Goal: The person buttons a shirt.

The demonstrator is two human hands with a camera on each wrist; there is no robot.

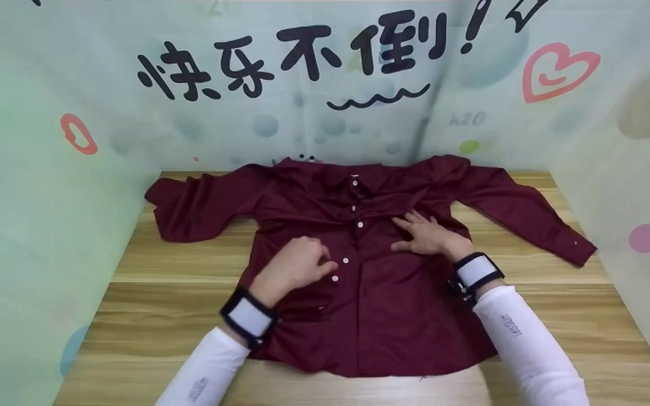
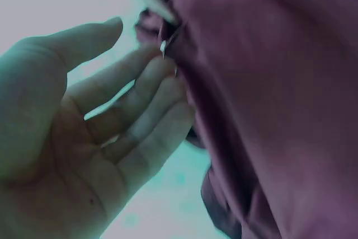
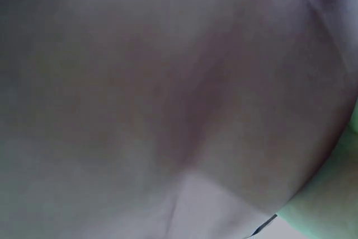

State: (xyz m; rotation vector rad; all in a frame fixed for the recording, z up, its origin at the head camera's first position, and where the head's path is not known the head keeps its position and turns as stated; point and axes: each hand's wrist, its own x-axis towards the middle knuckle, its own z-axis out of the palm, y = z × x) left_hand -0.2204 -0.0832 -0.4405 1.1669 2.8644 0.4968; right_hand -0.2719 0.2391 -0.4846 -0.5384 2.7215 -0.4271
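A maroon button-up shirt (image 1: 398,316) lies front up, collar toward the back wall and sleeves out to both sides. White buttons run down its middle; the lower ones sit on a front edge that slants left, away from the other edge. Over that left front panel hovers or rests my left hand (image 1: 297,262); contact is hard to tell. In the left wrist view the left hand (image 2: 84,132) has loosely bent fingers close to the cloth, thumb apart, gripping nothing visible. My right hand (image 1: 429,235) rests spread on the chest's right side. Blurred shirt cloth (image 3: 168,82) fills most of the right wrist view.
The shirt lies on a wood-grain table (image 1: 178,316). A printed backdrop (image 1: 302,129) with black characters stands behind it, and pale side walls (image 1: 31,225) flank the table. The left sleeve (image 1: 201,208) is bunched; the right sleeve (image 1: 528,214) stretches toward the right edge.
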